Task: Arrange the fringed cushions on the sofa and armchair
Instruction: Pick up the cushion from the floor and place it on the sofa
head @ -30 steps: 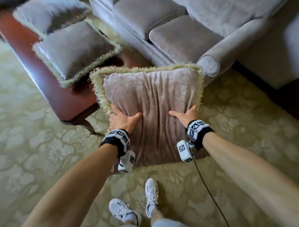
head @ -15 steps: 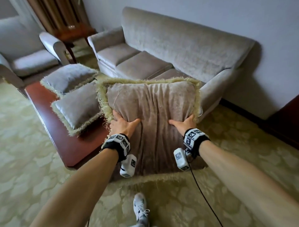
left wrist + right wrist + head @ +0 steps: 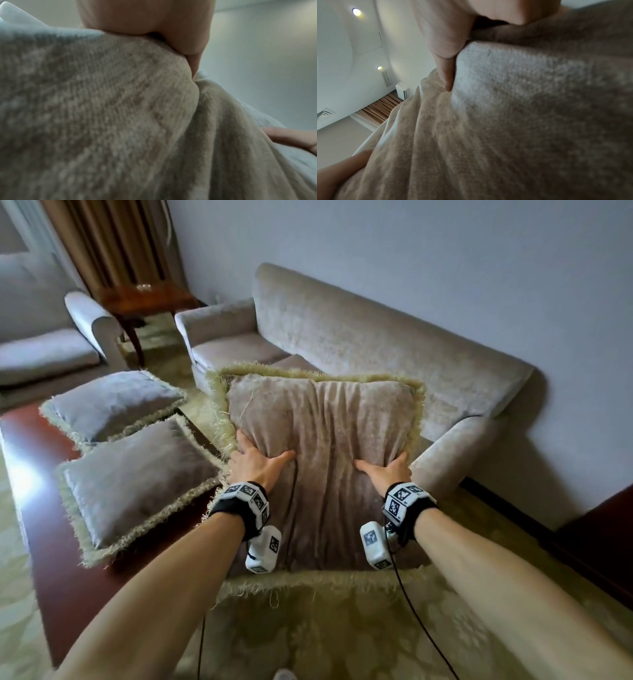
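Note:
A beige fringed cushion [image 3: 322, 446] is held up in the air between me and the sofa [image 3: 359, 344]. My left hand [image 3: 255, 462] grips its left side, thumb on the front face and fingers wrapped behind. My right hand [image 3: 387, 470] grips the right side the same way. In the left wrist view the thumb [image 3: 180, 33] digs into the cushion fabric [image 3: 102, 115]. The right wrist view shows that hand's thumb [image 3: 445, 56] pressing a fold into the cushion [image 3: 522, 121]. Two more fringed cushions [image 3: 113, 402] [image 3: 137, 481] lie on the coffee table. An armchair [image 3: 44, 350] stands at far left.
The dark red coffee table [image 3: 44, 559] runs along my left. A wooden side table [image 3: 147, 299] sits between armchair and sofa, curtains behind it. Patterned carpet [image 3: 342, 638] covers the floor. Dark wooden furniture [image 3: 603, 542] stands at the right by the wall.
The cushion has been lifted higher and my view has tilted up, bringing the whole sofa, armchair and wall into sight. Both hands keep the same hold.

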The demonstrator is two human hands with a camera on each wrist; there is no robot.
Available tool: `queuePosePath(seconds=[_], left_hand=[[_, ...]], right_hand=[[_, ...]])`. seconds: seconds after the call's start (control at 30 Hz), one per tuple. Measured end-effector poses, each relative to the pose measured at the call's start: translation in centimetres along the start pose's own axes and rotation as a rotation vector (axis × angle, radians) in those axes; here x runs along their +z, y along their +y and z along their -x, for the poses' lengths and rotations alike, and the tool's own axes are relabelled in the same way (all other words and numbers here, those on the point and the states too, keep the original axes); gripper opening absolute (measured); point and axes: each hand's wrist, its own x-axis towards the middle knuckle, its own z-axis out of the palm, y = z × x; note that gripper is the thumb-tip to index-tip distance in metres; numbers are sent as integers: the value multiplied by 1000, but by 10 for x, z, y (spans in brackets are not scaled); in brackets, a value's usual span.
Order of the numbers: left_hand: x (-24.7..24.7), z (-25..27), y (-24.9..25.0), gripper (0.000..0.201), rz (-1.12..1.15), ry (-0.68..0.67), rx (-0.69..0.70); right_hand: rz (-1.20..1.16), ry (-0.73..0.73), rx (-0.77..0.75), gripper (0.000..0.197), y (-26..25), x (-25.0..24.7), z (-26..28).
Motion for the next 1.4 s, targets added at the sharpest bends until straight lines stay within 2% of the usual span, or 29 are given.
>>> queuePosePath(seconds=[0.3,0.6,0.8,1.07,1.4], left_hand=[[37,-107,92,122,-55,8,40],[120,-242,186,123,-35,8,55],[165,-322,250,130,-16,-16,52],[214,-399,317,126,-60,-68,95],[296,-544,362,131,-102,-249,207]], right_hand=[[-113,7,9,128,-58,2,-130],[-110,5,20,130,-107,1,-312],[-87,3,70,133,-145,-14,-409],[-149,15,153,128,-169,-20,-503],[-208,207,272,131,-185,17,-613]])
